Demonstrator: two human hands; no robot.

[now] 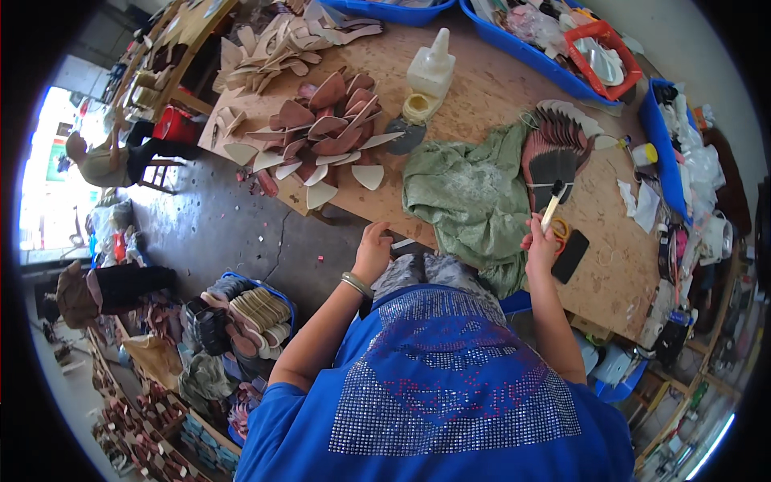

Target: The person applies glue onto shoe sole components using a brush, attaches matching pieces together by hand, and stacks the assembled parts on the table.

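Note:
My right hand point(540, 247) grips a small brush point(553, 206) with a pale handle, its dark bristles over a fanned stack of dark insole pieces point(554, 140) on the wooden table point(482, 88). My left hand point(373, 251) rests at the table's near edge with its fingers loosely apart, holding nothing; a bracelet sits on that wrist. Between the hands lies a crumpled green cloth point(474, 193). Beyond the left hand is a heap of brown and cream sole-shaped pieces point(325, 132).
A white glue bottle point(432, 68) and tape roll point(416, 107) stand mid-table. A black phone point(570, 255) lies by my right hand. Blue bins point(530, 48) line the far edge. A blue crate of soles point(249, 317) sits on the floor. Two people sit at left.

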